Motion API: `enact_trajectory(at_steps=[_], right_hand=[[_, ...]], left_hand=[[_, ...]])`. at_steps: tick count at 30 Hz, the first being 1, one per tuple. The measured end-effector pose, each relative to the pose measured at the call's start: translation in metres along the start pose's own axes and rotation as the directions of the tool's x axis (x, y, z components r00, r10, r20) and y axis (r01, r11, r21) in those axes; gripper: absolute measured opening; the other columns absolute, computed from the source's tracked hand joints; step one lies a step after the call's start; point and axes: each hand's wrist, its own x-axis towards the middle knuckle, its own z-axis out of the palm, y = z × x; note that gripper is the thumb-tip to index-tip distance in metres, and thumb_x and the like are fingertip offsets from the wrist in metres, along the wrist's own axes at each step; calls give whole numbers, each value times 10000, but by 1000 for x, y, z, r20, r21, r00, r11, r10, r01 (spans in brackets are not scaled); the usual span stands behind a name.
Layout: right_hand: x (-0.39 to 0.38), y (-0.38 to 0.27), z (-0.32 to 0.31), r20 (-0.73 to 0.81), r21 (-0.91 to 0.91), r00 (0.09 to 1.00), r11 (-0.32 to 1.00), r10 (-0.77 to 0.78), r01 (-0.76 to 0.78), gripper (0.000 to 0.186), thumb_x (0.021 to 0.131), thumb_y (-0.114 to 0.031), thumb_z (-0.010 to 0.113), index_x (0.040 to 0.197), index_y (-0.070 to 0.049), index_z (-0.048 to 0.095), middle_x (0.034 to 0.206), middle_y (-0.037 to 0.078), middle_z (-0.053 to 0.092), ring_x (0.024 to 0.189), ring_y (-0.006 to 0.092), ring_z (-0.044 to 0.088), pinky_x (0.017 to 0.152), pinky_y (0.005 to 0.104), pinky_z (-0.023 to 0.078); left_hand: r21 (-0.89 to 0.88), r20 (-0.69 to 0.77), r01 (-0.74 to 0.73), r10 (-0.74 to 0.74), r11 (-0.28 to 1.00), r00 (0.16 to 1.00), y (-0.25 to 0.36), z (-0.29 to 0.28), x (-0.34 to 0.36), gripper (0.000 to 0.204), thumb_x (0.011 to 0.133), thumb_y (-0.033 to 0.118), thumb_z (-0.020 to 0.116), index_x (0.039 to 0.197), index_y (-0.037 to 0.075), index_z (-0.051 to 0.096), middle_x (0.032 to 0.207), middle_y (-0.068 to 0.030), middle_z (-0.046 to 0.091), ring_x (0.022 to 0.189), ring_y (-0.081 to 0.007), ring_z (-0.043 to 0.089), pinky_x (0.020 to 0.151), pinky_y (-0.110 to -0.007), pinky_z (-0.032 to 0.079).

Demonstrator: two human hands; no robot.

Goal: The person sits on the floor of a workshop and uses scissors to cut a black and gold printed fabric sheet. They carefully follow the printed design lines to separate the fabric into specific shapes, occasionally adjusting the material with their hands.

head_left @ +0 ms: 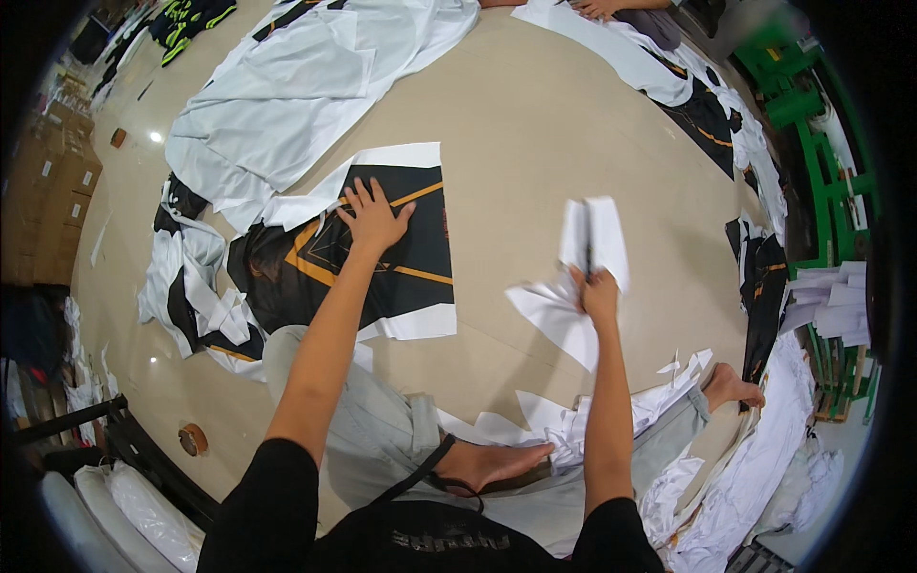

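My left hand [377,222] lies flat, fingers spread, on a black fabric panel [411,253] with orange lines and white margins, spread on the floor to the left of centre. To the right, my right hand [599,294] is closed round a white fabric piece [554,320] and holds it up off the floor. A dark stripe runs down its upper part, smeared by motion. Whether that hand also holds a tool I cannot make out.
A large white cloth [258,124] spreads at the far left. White scraps [535,411] lie by my legs. More printed panels [764,286] line the right side, near a green metal frame [812,143]. Another person's hand [600,8] rests at the far edge. Cardboard boxes [57,181] stand left.
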Motion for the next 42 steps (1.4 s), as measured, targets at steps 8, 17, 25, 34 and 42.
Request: enact_trajectory(at_steps=[8, 17, 25, 34, 42], right_hand=[[-134, 206, -159, -167, 533, 867, 782, 470, -322, 486, 975, -411, 766, 782, -85, 461, 579, 8, 455, 440, 138, 490, 394, 309, 407], [-165, 200, -206, -332, 789, 734, 600, 593, -128, 484, 998, -454, 723, 801, -95, 464, 646, 5, 492, 477, 119, 505, 429, 274, 429], [-149, 152, -184, -261, 773, 833, 623, 487, -122, 390, 1011, -354, 725, 850, -70, 510, 638, 13, 522, 466, 125, 527, 416, 278, 428], [-150, 134, -169, -133, 712, 880, 661, 457, -236, 370, 1028, -355, 698, 868, -84, 505, 638, 3, 521, 478, 106, 521, 433, 273, 429], [-158, 91, -123, 39, 684, 923, 663, 383, -304, 341, 1010, -297, 728, 943, -29, 528, 608, 23, 531, 453, 119, 505, 428, 286, 409]], left_hand=[[171, 25, -542, 546, 823, 837, 212, 93, -54, 1215, 855, 867, 472, 1665, 10, 177, 1736, -272, 54, 1583, -529, -10, 1164, -795, -44], [-686, 266, -712, 962, 146, -59, 290, 151, -325, 515, 898, 460, 655, 1183, 32, 673, 1237, -232, 648, 1267, -395, 566, 1102, -599, 378], [141, -198, -675, 689, 724, 697, 338, 141, -39, 723, 1033, 529, 475, 1567, 44, 427, 1634, -204, 391, 1545, -390, 301, 1224, -686, 155], [369, -143, -278, 350, 887, 926, 147, 49, 181, 855, 1044, 711, 256, 1685, 148, 206, 1754, -165, 145, 1621, -386, 86, 1252, -674, 21], [81, 89, -566, 560, 820, 824, 65, 18, 18, 1229, 811, 844, 627, 1701, 167, 115, 1751, -215, 61, 1598, -482, 58, 1196, -755, 63]])
